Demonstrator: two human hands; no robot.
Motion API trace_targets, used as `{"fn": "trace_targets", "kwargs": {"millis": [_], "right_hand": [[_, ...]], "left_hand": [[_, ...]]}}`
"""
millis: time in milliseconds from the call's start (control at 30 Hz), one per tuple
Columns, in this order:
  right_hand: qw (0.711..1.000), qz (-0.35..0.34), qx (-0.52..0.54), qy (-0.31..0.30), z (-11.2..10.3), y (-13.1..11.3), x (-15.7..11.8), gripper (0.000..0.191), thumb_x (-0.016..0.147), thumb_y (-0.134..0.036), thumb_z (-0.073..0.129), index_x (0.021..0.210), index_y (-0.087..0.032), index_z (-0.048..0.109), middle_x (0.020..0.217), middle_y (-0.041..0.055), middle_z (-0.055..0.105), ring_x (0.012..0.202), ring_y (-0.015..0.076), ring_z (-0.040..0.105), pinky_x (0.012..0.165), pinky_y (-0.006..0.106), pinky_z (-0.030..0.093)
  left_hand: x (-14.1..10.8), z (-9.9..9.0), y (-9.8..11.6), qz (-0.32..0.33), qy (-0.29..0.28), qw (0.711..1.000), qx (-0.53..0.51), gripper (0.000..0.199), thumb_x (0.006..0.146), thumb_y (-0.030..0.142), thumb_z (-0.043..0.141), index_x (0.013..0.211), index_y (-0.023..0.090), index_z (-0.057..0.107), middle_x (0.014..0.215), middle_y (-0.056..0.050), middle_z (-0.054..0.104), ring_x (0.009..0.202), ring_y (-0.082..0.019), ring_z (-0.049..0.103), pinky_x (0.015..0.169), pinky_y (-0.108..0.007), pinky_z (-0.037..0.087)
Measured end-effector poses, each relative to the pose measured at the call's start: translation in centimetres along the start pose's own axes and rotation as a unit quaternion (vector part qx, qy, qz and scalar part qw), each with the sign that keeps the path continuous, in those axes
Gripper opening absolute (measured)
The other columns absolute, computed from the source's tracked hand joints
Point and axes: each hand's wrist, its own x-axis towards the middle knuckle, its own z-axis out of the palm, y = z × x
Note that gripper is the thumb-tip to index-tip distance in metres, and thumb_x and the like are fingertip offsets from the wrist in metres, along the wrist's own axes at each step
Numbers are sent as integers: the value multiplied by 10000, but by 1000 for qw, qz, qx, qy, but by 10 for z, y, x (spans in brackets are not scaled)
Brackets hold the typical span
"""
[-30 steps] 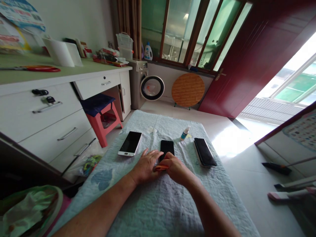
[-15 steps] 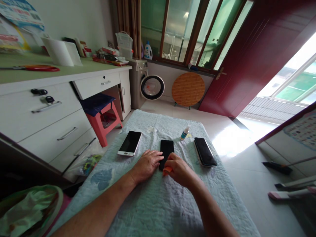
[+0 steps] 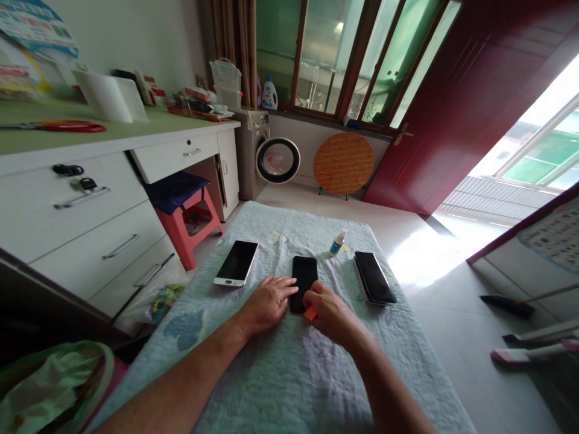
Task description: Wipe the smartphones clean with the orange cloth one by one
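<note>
A black phone (image 3: 304, 274) lies face up in the middle of the cloth-covered table (image 3: 280, 374). My left hand (image 3: 268, 304) rests flat at its left side, fingers spread, fingertips on the phone's edge. Closed around a small orange cloth (image 3: 310, 313), my right hand (image 3: 329, 310) is at the phone's lower right edge. To the left lies a white-framed phone (image 3: 237, 263), and to the right a dark phone (image 3: 374, 277) on something pale. A small spray bottle (image 3: 338, 243) stands behind, between the middle and right phones.
Left of the table are a red stool (image 3: 190, 223) with a dark seat, a white drawer desk (image 3: 113, 211) and a bin (image 3: 106, 377). Beyond stand a washing machine (image 3: 251, 154) with its door open and a round wooden table (image 3: 344, 163).
My right hand has shifted slightly along the phone's lower right edge with the orange cloth. My left hand remains beside the phone. The whole view has moved a little.
</note>
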Motion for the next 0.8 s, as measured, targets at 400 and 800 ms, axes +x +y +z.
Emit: {"fn": "trace_targets", "kwargs": {"millis": [400, 800], "right_hand": [[982, 37, 170, 70, -17, 28, 1, 45, 789, -208, 642, 806, -184, 676, 825, 10, 621, 738, 124, 589, 701, 225, 435], [993, 75, 81, 49, 1, 31, 8, 112, 742, -143, 653, 818, -190, 719, 863, 28, 601, 756, 131, 579, 716, 232, 439]], "left_hand": [[-2, 5, -1, 14, 9, 1000, -4, 589, 798, 564, 668, 1252, 192, 615, 1395, -138, 544, 1303, -309, 488, 1146, -546, 250], [-2, 4, 2, 15, 22, 1000, 8, 438, 859, 451, 643, 1236, 230, 623, 1375, -111, 568, 1279, -284, 513, 1123, -529, 285]]}}
